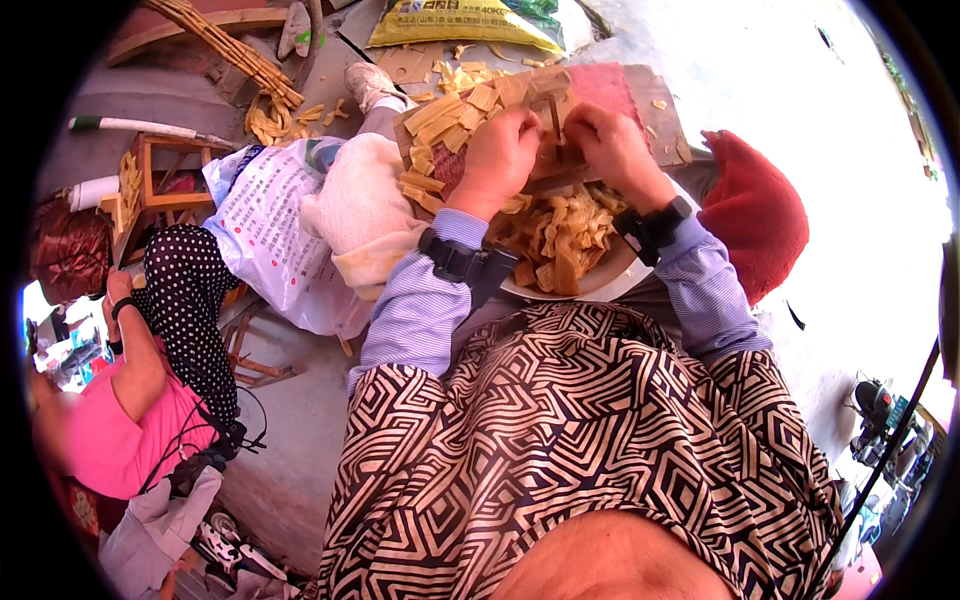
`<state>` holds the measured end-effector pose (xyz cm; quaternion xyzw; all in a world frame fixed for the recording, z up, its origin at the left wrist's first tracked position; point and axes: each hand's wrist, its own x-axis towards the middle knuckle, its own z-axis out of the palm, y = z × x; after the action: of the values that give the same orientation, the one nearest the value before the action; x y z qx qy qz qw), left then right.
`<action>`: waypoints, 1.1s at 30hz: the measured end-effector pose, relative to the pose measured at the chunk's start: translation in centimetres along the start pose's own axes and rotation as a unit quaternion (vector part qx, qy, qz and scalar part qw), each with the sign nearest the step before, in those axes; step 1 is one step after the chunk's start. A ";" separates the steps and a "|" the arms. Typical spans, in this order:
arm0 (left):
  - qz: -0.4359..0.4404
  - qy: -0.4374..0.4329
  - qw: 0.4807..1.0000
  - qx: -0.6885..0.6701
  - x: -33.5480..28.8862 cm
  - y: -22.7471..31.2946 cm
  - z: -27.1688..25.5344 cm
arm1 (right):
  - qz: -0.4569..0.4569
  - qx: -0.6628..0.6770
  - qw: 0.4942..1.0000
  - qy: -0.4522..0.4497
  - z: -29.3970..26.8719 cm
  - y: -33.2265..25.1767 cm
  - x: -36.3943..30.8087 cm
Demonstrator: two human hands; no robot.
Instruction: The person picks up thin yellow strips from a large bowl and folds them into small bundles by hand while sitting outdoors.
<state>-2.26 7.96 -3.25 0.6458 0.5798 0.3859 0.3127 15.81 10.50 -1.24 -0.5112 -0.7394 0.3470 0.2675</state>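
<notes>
Pale yellow, flat strips of cut wood or bamboo (pixel 448 112) are spread over a worn wooden board with a reddish patch (pixel 610 90), which is laid across the person's lap. The left hand (pixel 500 155) is curled shut on the board, its fingers pressed around a small piece of the same pale material, and the right hand (pixel 612 145) is closed just beside it, pinching what appears to be a thin upright sliver (pixel 556 120) between the two hands; the exact grip is hidden by the knuckles. Black wrist straps are worn over striped lilac sleeves. Below the hands, a white round plate (pixel 610 282) is heaped with curled tan shavings (pixel 560 235). A cream cloth bundle (pixel 360 215) and a white printed plastic sack (pixel 262 215) are seen to the left of the board, and a red cushion (pixel 755 210) is seen to the right. At far left, another person in a pink top and dotted black headscarf (pixel 185 290) is seated, well apart.
</notes>
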 end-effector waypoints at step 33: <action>-0.090 -0.164 0.965 -0.185 -4.1 6.3 -2.4 | 0.219 0.457 0.813 -0.285 -3.7 -6.0 -9.1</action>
<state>-1.29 2.97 2.75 0.5765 0.4949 0.3457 0.5506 18.23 1.42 5.36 -0.3568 -0.4066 0.8248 0.1647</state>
